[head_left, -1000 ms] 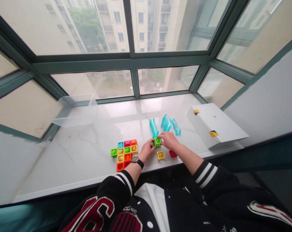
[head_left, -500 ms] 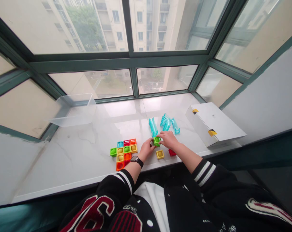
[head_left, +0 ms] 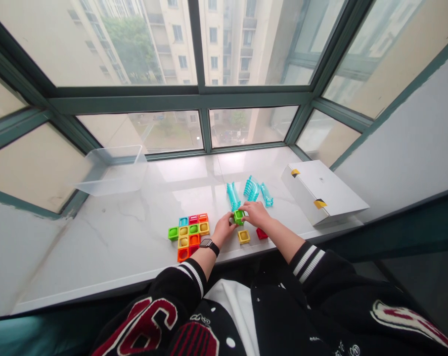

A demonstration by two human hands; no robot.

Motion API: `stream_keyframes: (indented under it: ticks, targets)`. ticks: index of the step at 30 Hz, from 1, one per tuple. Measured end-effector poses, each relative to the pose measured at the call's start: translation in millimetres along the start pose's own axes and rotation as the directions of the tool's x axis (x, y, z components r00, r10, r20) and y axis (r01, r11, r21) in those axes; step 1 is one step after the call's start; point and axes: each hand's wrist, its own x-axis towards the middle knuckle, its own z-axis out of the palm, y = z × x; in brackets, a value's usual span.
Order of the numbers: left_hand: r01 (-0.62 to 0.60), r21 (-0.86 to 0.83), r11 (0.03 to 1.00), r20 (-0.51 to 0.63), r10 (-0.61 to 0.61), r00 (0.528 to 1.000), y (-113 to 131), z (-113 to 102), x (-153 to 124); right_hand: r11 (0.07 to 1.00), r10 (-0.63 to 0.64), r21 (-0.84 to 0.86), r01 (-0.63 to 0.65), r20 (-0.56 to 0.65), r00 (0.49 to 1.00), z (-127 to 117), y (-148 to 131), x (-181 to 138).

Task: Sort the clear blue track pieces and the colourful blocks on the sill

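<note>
A green toy block (head_left: 239,217) is pinched between my two hands. My left hand (head_left: 224,229) grips its left side, fingers closed. On the other side my right hand (head_left: 256,214) holds it with bent fingers at its top right. Just in front of it lies a yellow block (head_left: 244,237), and a red block (head_left: 261,233) sits under my right wrist, partly covered. Left of my hands, several coloured blocks (head_left: 189,230) stand side by side in a cluster; my left wrist hides part of it. Behind the green block are clear turquoise track pieces, one straight (head_left: 233,196) and one curved (head_left: 252,188).
A narrow turquoise piece (head_left: 266,194) lies right of the curved one. An open clear plastic bin (head_left: 114,185) stands at the back left of the white marble sill (head_left: 127,232). At the right is a white box (head_left: 322,190) with yellow-black tape. Framed windows (head_left: 179,103) border the back.
The view has shifted slightly, so the box and track pieces appear a little further left. Both hands stay on the green block, with hardly any change in grip.
</note>
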Motion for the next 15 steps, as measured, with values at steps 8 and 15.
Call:
stream_keyframes:
  ticks: [8, 15]
  targets:
    - [-0.042, 0.009, 0.999, -0.008, 0.042, 0.999, -3.5, 2.7, 0.5, 0.999, -0.009, -0.043, 0.009, 0.019, 1.0, -1.7, -2.3, 0.5]
    - [-0.032, 0.009, 0.999, -0.004, 0.032, 0.999, -2.9, 3.6, -0.3, 0.999, -0.008, -0.049, 0.009, 0.022, 1.0, -5.0, -4.6, -0.7]
